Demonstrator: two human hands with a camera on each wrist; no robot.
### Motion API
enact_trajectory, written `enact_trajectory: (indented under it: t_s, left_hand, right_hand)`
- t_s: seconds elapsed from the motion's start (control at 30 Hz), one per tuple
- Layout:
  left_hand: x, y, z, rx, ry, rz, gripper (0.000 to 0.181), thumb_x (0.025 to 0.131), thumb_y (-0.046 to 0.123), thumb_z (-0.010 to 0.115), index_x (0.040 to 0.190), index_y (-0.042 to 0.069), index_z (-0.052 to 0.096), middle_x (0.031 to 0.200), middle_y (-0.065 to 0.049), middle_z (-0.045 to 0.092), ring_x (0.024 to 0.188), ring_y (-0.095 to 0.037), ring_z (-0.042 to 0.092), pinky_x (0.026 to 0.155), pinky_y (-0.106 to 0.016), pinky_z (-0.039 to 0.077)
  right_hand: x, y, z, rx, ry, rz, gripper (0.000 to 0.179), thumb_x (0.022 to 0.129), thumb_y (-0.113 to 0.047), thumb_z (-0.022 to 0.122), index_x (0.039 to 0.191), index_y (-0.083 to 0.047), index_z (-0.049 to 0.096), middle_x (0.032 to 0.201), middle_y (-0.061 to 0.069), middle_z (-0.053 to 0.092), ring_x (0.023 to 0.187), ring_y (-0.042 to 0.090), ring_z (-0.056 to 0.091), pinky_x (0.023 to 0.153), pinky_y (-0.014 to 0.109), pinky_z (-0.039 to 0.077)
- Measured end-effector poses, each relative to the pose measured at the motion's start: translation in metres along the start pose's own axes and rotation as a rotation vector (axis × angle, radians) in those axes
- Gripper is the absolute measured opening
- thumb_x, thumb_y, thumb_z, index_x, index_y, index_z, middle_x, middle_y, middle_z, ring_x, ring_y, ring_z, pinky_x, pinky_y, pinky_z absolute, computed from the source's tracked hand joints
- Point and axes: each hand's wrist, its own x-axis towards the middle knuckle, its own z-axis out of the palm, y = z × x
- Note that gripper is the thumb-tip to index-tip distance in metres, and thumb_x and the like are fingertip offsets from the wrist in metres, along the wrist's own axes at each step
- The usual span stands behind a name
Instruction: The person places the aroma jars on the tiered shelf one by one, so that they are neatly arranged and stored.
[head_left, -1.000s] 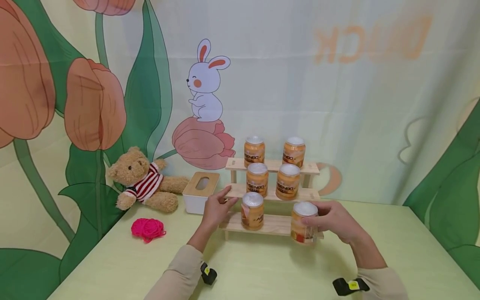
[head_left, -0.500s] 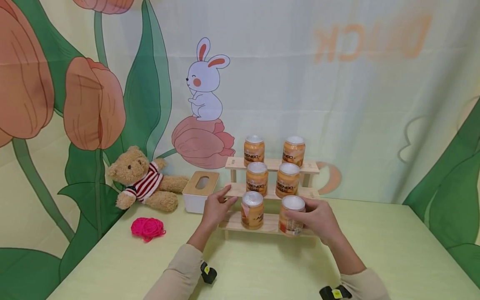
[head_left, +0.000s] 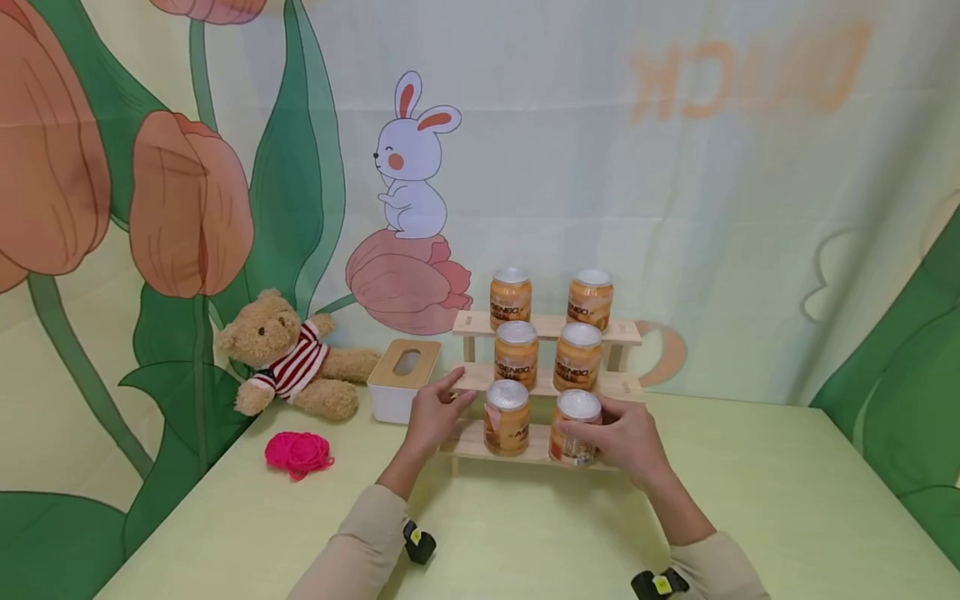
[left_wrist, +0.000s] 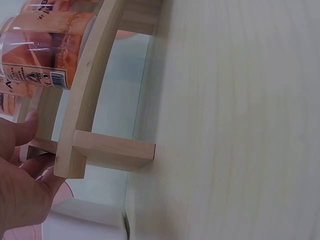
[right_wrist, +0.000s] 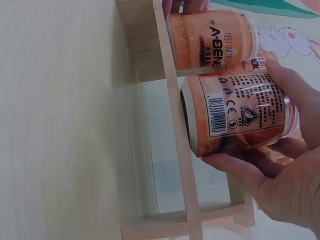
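Observation:
A three-tier wooden display stand [head_left: 540,450] holds orange cans with silvery tops, two on each tier. My right hand [head_left: 633,442] grips the front right can [head_left: 572,440], thumb on the near side. In the right wrist view this can [right_wrist: 245,112] leans slightly, its base at the lowest board; whether it bears fully on the board cannot be told. Beside it stands the front left can [head_left: 507,419]. At the stand's left end, my left hand [head_left: 433,417] holds the middle tier's edge between thumb and fingers; some fingertips are hidden behind wood in the left wrist view.
Left of the stand is a white tissue box [head_left: 401,392] with a wooden lid, close to my left hand. A teddy bear [head_left: 296,358] in a striped shirt and a pink yarn bundle [head_left: 298,454] lie farther left. A printed curtain [head_left: 750,250] hangs behind the table.
My right hand has carried the can leftward, from the lowest tier's right end to beside the front left can. The left hand has stayed at the stand's left end.

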Motion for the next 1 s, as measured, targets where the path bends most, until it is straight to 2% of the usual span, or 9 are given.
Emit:
enact_trajectory:
  t_s: [0.23, 0.4, 0.63, 0.8, 0.93, 1.0]
  left_hand:
    - [-0.001, 0.000, -0.001, 0.006, 0.001, 0.001, 0.051, 0.092, 0.016, 0.074, 0.140, 0.008, 0.059, 0.139, -0.010, 0.059, 0.098, -0.019, 0.067, 0.058, -0.016, 0.046]
    - [-0.001, -0.002, -0.001, 0.002, -0.002, 0.009, 0.051, 0.092, 0.015, 0.074, 0.140, 0.007, 0.059, 0.138, -0.012, 0.059, 0.098, -0.019, 0.067, 0.059, -0.016, 0.046]
    - [0.001, -0.002, 0.000, 0.019, 0.008, 0.007, 0.050, 0.092, 0.016, 0.074, 0.140, 0.009, 0.060, 0.140, -0.009, 0.058, 0.091, -0.015, 0.065, 0.056, -0.017, 0.044]
    - [0.003, -0.003, 0.001, 0.010, 0.009, 0.005, 0.051, 0.092, 0.015, 0.075, 0.140, 0.008, 0.060, 0.139, -0.009, 0.059, 0.090, -0.014, 0.065, 0.056, -0.016, 0.043]
    - [0.002, -0.001, -0.001, -0.016, -0.004, 0.023, 0.050, 0.092, 0.013, 0.074, 0.140, 0.008, 0.059, 0.137, -0.012, 0.060, 0.097, -0.019, 0.068, 0.059, -0.017, 0.047]
    - [0.002, -0.001, -0.003, -0.054, -0.020, 0.034, 0.050, 0.093, 0.010, 0.073, 0.140, 0.006, 0.059, 0.138, -0.015, 0.059, 0.103, -0.024, 0.068, 0.066, -0.017, 0.051]
  right_hand:
    - [0.003, 0.007, 0.008, -0.077, 0.059, -0.062, 0.058, 0.074, -0.037, 0.090, 0.121, -0.010, 0.072, 0.106, 0.009, 0.073, 0.094, 0.022, 0.068, 0.077, 0.036, 0.054]
    - [0.003, 0.008, 0.010, -0.087, 0.066, -0.057, 0.061, 0.075, -0.038, 0.090, 0.124, -0.010, 0.070, 0.108, 0.009, 0.072, 0.097, 0.023, 0.067, 0.079, 0.038, 0.054]
    - [0.004, 0.009, 0.010, -0.104, 0.062, -0.082, 0.065, 0.076, -0.040, 0.088, 0.127, -0.007, 0.067, 0.109, 0.010, 0.072, 0.097, 0.022, 0.066, 0.079, 0.037, 0.053]
    - [0.003, 0.010, 0.003, -0.090, 0.047, -0.078, 0.066, 0.080, -0.044, 0.084, 0.132, -0.007, 0.064, 0.113, 0.010, 0.070, 0.101, 0.024, 0.065, 0.081, 0.036, 0.054]
    - [0.002, 0.006, -0.009, -0.097, 0.089, -0.076, 0.063, 0.088, -0.048, 0.075, 0.133, -0.005, 0.063, 0.117, 0.012, 0.069, 0.105, 0.025, 0.063, 0.082, 0.033, 0.052]
    - [0.002, 0.005, -0.017, -0.107, 0.119, -0.077, 0.060, 0.092, -0.048, 0.071, 0.131, -0.003, 0.064, 0.117, 0.012, 0.069, 0.106, 0.024, 0.062, 0.079, 0.029, 0.052]
